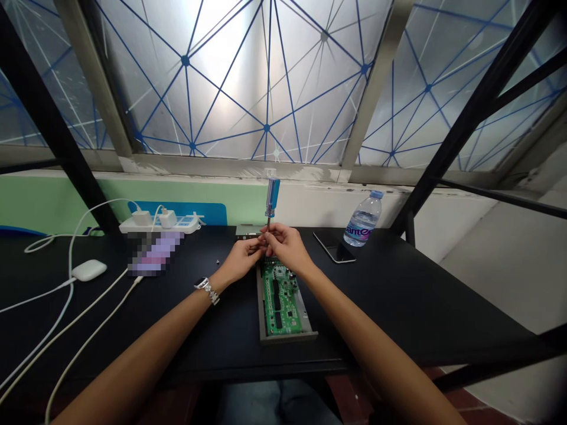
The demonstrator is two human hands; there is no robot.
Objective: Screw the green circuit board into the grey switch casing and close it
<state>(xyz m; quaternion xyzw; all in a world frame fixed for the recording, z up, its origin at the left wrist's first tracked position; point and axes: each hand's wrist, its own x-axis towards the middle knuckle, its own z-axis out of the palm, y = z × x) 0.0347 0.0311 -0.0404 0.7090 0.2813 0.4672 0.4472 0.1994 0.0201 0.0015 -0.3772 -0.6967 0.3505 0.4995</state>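
A green circuit board (282, 298) lies in an open grey metal case (287, 336) on the black table. A screwdriver (271, 198) with a blue and clear handle stands upright over the board's far end. My right hand (287, 247) is closed around its shaft just below the handle. My left hand (241, 258), with a watch on the wrist, pinches the lower shaft beside the right hand. The screwdriver's tip is hidden behind my fingers.
A water bottle (364, 219) and a dark phone (334, 247) sit at the right rear. A white power strip (159, 222) with chargers, white cables (66, 330), a white earbud case (89, 270) and a tiny screw (217, 260) lie to the left. Black frame bars rise at both sides.
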